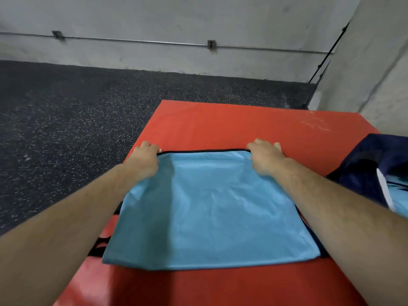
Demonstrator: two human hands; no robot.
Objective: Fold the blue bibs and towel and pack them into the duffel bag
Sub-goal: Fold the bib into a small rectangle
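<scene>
Both the left hand (pixel 146 159) and right hand (pixel 266 156) pinch the far corners of a blue cloth (pixel 209 213) lying flat on a red mat (pixel 242 124).
Looks soft and light, likely easiest folded by its corners; duffel bag (pixel 371 168) sits right.

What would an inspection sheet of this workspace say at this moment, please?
Surface: red mat, scuffed near its far right corner.
Job's things: light blue cloth spread flat on the mat; navy duffel bag at right, open, light blue fabric inside.
Clutter: black strap showing beside the cloth's near left corner.
Grippers: left hand grips the cloth's far left corner; right hand grips its far right corner.
Cables: black cable down the wall corner; metal conduit along the wall.
Surroundings: dark speckled floor, grey concrete wall.
</scene>
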